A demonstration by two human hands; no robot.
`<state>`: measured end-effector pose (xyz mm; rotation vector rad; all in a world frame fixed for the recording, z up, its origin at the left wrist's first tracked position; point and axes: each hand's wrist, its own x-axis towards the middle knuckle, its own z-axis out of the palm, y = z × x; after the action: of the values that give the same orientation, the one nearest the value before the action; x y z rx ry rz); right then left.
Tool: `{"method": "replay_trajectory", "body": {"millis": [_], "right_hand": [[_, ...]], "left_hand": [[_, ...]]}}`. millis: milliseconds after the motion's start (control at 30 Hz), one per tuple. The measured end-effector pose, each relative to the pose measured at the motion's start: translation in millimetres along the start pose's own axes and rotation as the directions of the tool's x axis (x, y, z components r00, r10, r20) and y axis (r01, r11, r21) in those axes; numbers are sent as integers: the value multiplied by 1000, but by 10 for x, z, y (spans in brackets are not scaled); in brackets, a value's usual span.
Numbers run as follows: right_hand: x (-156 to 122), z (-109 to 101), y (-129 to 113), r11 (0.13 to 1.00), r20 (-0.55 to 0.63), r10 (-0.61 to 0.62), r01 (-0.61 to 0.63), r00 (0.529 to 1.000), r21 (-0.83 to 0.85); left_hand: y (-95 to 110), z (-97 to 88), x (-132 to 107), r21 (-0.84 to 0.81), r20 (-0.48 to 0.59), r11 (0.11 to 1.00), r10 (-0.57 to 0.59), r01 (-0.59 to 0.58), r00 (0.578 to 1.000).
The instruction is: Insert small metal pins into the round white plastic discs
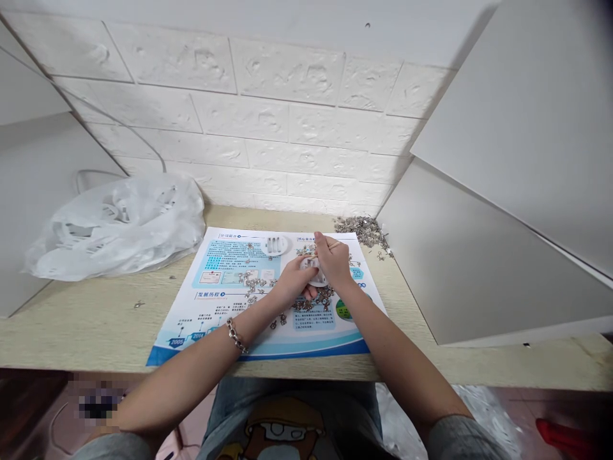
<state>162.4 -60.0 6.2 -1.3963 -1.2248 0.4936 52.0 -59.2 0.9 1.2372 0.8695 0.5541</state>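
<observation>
My left hand [297,279] is closed on a round white plastic part [318,278] with slots in it, held just above the printed sheet. My right hand [334,260] is closed, thumb up, around a thin yellowish stick-like tool [338,244]. The tool reaches over the white part; whether its tip touches is hidden by my fingers. Beneath and around my hands lie many small metal pieces [306,305]. Another round white part [276,245], with metal strips in its slots, rests on the sheet beyond my left hand.
The printed sheet [211,332] covers the middle of the wooden table [110,332]. A clear plastic bag [138,230] of white parts lies at the left. A heap of small metal pieces [360,230] sits at the back right. White panels [483,255] stand at both sides, before a white brick wall [268,115].
</observation>
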Motion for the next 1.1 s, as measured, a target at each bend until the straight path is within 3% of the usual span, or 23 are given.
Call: {"method": "replay_trajectory", "body": {"millis": [600,1000,1100], "right_hand": [[-4,0,23,1000,-5,23,-23,1000,-1],[9,110,52,993,-7,-116,116,993,-25],[0,100,45,996,-26,-89,89,996,8]], "left_hand": [[27,8,-26,0,-8,1000,12,-12,1000],[162,-58,-34,172,-52,985,33,-23,998],[138,-73,-20,161,-26,986,51,-46,998]]}}
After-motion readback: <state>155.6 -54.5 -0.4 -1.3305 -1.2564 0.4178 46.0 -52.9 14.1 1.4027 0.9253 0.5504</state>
